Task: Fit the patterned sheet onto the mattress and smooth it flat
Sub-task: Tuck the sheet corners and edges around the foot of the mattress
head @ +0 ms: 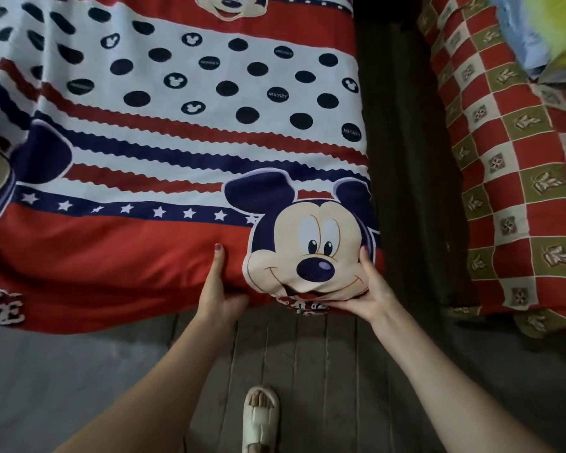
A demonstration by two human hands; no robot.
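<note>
- Caught it mid corner-fit: Mickey Mouse sheet was spread over the mattress, near right corner still loose.
- My left hand and right hand each gripped the sheet's hanging edge, fingers curled under.
- Next I reckoned: pull down, tuck under, then smooth.

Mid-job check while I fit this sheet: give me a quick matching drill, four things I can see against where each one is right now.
Things:
1. left hand
2. right hand
3. checkered bedding
4. sandal

Places:
A. across the dark gap, right of the mattress
B. on the plank floor between the forearms
C. gripping the patterned sheet at the cartoon face's right edge
D. gripping the red band left of the cartoon face

Pairs: 1-D, 2-C, 3-A, 4-B
</note>
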